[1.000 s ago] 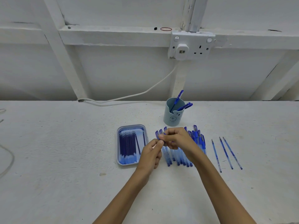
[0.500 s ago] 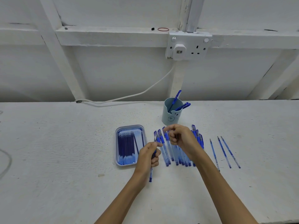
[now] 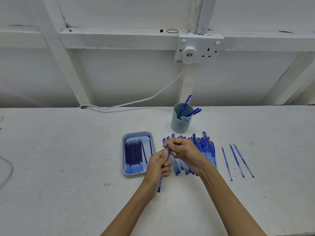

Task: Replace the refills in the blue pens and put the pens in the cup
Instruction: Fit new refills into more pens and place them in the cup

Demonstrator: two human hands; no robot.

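Three pens (image 3: 192, 112) done, in cup (image 3: 180, 124) beyond hands | left hand (image 3: 158, 166) grips pen (image 3: 159, 185), right hand (image 3: 186, 154) pinches its top end | row of pens (image 3: 207, 149) under right hand undone | refills (image 3: 134, 154) left of left hand

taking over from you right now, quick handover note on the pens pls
Left hand grips one pen; right hand pinches its top end.
The cup holds three pens. In front of it lies a row of pens, with the tray of refills to the left and three loose refills to the right.
Done: apparently those three in the cup. Left: finish the held pen, then the row.
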